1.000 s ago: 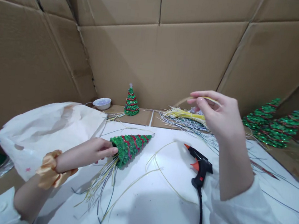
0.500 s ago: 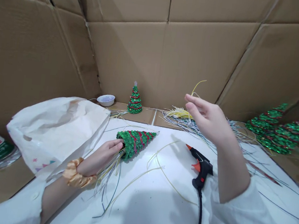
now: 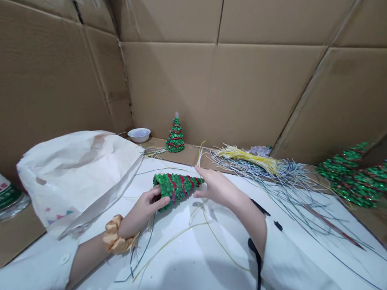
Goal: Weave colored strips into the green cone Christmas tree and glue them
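Observation:
A green sequin cone tree (image 3: pixel 175 187) with red stripes lies on its side on the white table (image 3: pixel 199 276). My left hand (image 3: pixel 144 209) grips its wide base, where several thin strips hang out. My right hand (image 3: pixel 214 187) is low at the tree's tip, fingers pinched on a thin yellow strip (image 3: pixel 200 151) that stands up from them. My right forearm covers most of the black glue gun; only its cord (image 3: pixel 257 282) shows.
A bundle of yellow and grey strips (image 3: pixel 254 160) lies at the back. A small finished tree (image 3: pixel 176 136) and a white bowl (image 3: pixel 139 134) stand by the cardboard wall. A white paper bag (image 3: pixel 74 173) lies left, several green trees (image 3: pixel 361 175) right.
My right hand came down from mid-air to the tip of the lying tree, carrying the yellow strip. The left hand kept its hold on the tree's base.

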{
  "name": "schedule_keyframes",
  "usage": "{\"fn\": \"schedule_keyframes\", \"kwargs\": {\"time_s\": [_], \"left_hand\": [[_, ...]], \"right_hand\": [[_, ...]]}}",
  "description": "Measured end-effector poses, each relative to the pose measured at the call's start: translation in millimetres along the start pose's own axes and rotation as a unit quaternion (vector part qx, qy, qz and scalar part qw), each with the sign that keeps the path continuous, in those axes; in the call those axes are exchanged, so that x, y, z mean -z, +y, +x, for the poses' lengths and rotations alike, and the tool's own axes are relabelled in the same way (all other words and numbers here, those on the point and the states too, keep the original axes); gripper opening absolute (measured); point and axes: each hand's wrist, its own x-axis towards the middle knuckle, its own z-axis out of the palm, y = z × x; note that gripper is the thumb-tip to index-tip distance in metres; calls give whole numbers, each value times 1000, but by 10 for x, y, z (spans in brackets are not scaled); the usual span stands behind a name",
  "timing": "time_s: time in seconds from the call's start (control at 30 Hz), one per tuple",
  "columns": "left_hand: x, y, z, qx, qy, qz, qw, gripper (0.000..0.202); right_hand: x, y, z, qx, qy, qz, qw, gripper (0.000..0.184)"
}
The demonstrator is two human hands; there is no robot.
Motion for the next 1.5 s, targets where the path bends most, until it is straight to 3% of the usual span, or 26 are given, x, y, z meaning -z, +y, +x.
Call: {"fn": "schedule_keyframes", "kwargs": {"time_s": [0.1, 0.2, 0.33, 0.47, 0.63, 0.77, 0.9, 1.0, 1.23, 1.5], "left_hand": [[15, 15, -22, -30, -12, -5, 999, 32], [24, 36, -54, -54, -45, -6, 998, 33], [31, 53, -93, -53, -81, 14, 995, 35], [56, 24, -90, -35, -92, 20, 995, 37], [79, 9, -73, 8, -101, -55, 993, 47], [72, 24, -88, 13, -87, -130, 988, 37], [72, -30, -89, 47, -49, -262, 963, 30], [89, -77, -64, 65, -33, -305, 949, 27], [124, -38, -90, 9, -44, -204, 978, 29], [121, 37, -203, -37, 14, -66, 997, 27]], "right_hand": [[-217, 58, 36, 28, -28, -31, 999, 68], [-327, 99, 34, 38, -39, -52, 997, 49], [-333, 94, 15, 34, -59, -97, 993, 21], [-262, 15, 39, 13, -70, -207, 976, 25], [-220, -69, 83, 26, -52, -255, 965, 20], [-199, -85, 91, 47, -27, -286, 957, 23], [-206, -82, 99, 61, -5, -307, 950, 20], [-255, -83, 109, 54, 8, -318, 947, 20], [-387, -48, 100, 20, 24, -324, 946, 29], [-455, -57, 77, 20, 29, -311, 950, 60]]}}
